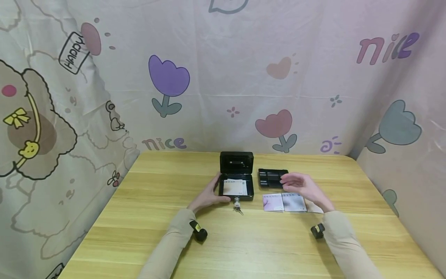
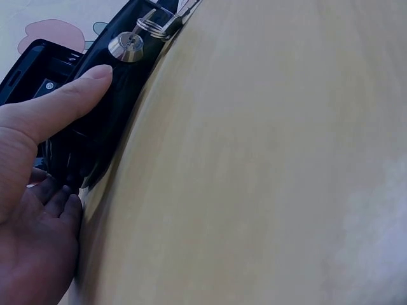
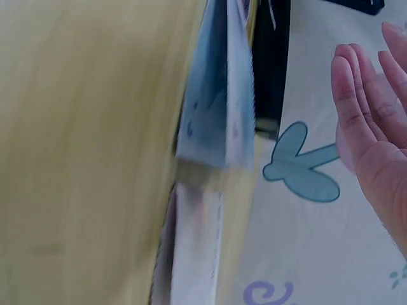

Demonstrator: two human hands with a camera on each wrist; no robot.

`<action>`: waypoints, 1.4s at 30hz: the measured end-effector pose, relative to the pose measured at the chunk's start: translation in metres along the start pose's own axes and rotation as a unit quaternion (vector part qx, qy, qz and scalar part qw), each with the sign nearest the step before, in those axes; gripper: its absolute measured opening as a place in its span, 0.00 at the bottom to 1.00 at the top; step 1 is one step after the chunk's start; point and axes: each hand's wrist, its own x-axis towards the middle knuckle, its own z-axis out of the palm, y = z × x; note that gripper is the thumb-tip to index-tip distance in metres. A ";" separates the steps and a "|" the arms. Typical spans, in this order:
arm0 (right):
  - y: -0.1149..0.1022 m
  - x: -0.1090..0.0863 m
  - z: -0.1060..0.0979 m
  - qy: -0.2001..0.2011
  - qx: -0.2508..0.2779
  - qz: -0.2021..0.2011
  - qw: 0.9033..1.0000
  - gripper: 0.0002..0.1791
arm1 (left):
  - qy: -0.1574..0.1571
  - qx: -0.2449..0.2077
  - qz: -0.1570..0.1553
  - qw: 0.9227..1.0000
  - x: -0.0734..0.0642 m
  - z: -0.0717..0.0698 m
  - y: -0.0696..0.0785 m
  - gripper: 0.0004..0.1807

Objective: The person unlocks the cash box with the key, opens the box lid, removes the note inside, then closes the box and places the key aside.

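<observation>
A small black cash box [image 1: 250, 197] stands on the table with its lid [image 1: 226, 164] raised, and pale paper notes [image 1: 232, 187] lie inside it. My left hand [image 1: 208, 197] grips its left front corner, thumb along the front wall and fingers round the side. Keys [image 1: 238, 210] hang from the front lock [image 2: 127, 47]. With nothing in it, my right hand [image 1: 304, 186] hovers by the right end of a black compartment tray [image 1: 268, 179], fingers fairly straight. Below that hand lie a pinkish-purple note [image 1: 273, 202], a blue-grey note [image 1: 294, 202] and a pale third note [image 1: 313, 207], partly hidden by the wrist.
The wooden table [image 1: 244, 244] ends at a printed cloth backdrop [image 1: 216, 77] behind the box and tray. Black wrist cameras sit on both sleeves. In the right wrist view, the blue-grey note [image 3: 206, 101] looks folded, its halves standing slightly apart.
</observation>
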 end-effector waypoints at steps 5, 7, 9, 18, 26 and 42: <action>-0.006 0.006 0.010 -0.012 -0.001 -0.016 1.000 0.25 | -0.002 -0.006 -0.003 1.000 0.000 0.000 0.001 0.66; -0.008 0.008 0.015 -0.020 0.005 -0.020 1.000 0.25 | -0.002 -0.007 -0.002 1.000 0.000 0.000 0.002 0.66; -0.009 0.011 0.019 -0.027 0.010 -0.022 0.999 0.25 | -0.002 -0.006 -0.001 1.000 0.000 0.001 0.002 0.66; -0.018 0.027 0.037 -0.067 0.013 -0.037 0.997 0.23 | 0.001 -0.001 0.004 1.000 0.002 0.001 0.001 0.66; -0.029 0.039 0.052 -0.083 -0.005 -0.056 0.995 0.21 | 0.003 -0.002 0.001 1.000 0.001 0.001 0.000 0.66; -0.039 0.066 0.075 -0.101 -0.072 -0.054 0.991 0.23 | 0.007 -0.018 0.000 1.000 0.002 0.002 -0.001 0.66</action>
